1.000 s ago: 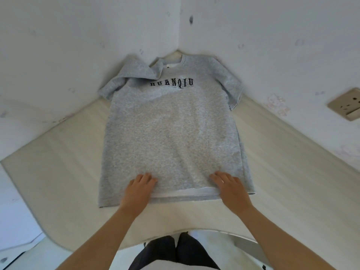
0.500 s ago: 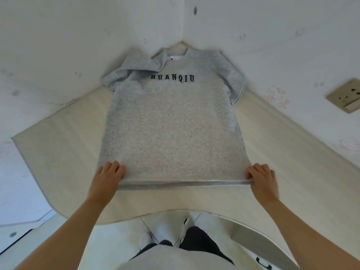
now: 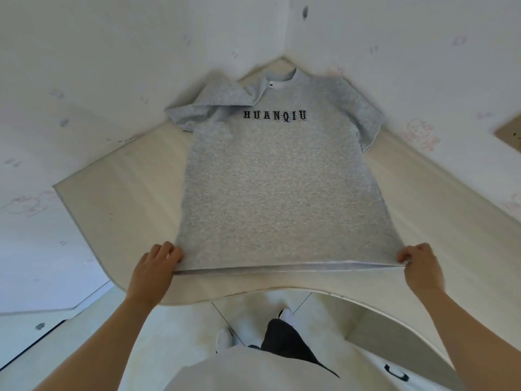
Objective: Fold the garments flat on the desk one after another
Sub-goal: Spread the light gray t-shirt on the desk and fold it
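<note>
A grey T-shirt printed HUANQIU lies front-up at the frame's centre on the pale desk, collar toward the corner at top, its upper-left sleeve crumpled. The left hand pinches the lower-left hem corner; the right hand pinches the lower-right one, the hem stretched straight between them. White walls surround the desk.
</note>
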The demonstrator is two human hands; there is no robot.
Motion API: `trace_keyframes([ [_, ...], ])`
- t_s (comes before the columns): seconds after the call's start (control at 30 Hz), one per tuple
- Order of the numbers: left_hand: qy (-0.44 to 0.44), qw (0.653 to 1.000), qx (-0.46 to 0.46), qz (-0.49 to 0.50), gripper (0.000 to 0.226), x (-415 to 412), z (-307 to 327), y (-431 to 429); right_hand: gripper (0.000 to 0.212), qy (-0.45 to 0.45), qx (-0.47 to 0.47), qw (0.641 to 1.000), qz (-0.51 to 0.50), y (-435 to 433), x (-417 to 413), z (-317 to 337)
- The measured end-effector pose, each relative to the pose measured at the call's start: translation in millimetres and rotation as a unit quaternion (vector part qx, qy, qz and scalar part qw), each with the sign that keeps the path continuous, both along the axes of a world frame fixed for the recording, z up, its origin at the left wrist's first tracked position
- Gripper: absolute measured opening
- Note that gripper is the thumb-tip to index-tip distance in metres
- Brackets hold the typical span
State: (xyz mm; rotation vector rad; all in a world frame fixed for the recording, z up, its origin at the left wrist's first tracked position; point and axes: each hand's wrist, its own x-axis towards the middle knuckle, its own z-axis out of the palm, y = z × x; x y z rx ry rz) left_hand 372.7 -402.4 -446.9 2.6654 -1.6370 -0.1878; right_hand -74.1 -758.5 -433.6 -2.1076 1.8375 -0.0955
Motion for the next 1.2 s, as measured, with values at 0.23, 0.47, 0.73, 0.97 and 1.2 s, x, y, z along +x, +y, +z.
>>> trace_keyframes([
  [0.23, 0.135, 0.990, 0.026, -0.033, 0.045, -11, 12, -18, 0.032, 0.141, 0.014, 0.987, 0.070, 1, 39, 17],
  [0.47, 0.147, 0.985, 0.080, -0.036, 0.064, -42, 5, -90, 0.050, 0.081, 0.079, 0.926, 0.359, 30, 127, 5],
  [0.73, 0.168, 0.978, 0.123, -0.022, 0.068, -47, -6, -53, 0.042, 0.099, 0.090, 0.884, 0.449, 25, 178, 8],
  [0.97, 0.160, 0.983, 0.047, 0.076, 0.038, -10, 22, -96, 0.037, -0.017, 0.140, 0.897, 0.418, -16, 265, 28],
  [1.2, 0.273, 0.920, -0.130, 0.251, 0.041, 86, 24, -166, 0.034, -0.131, 0.235, 0.921, 0.281, -50, 364, 46],
])
